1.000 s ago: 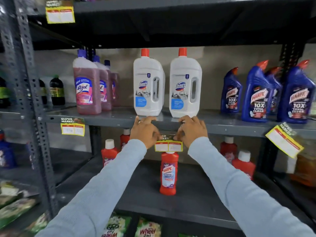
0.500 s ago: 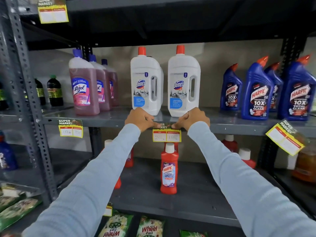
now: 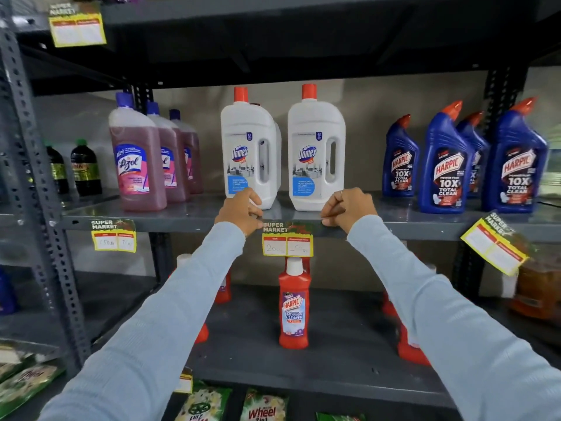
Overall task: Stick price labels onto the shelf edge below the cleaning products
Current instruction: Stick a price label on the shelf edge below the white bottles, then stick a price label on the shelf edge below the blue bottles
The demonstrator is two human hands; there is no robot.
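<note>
A yellow and green price label (image 3: pixel 287 240) with handwritten numbers lies flat against the grey shelf edge (image 3: pixel 188 223), below two white Domex bottles (image 3: pixel 249 159). My left hand (image 3: pixel 239 212) pinches the label's top left corner at the edge. At the top right corner, the fingers of my right hand (image 3: pixel 349 209) are closed on it. The label's lower half hangs below the edge.
Pink Lizol bottles (image 3: pixel 136 165) stand left of the Domex, with another label (image 3: pixel 113 237) under them. Blue Harpic bottles (image 3: pixel 446 165) stand right, above a tilted label (image 3: pixel 494 244). A red Harpic bottle (image 3: pixel 294 305) sits on the shelf below. A perforated steel post (image 3: pixel 39 208) rises at left.
Both hands lifted the label from below the shelf edge up onto it, then spread apart toward its top corners. The view moved slightly closer.
</note>
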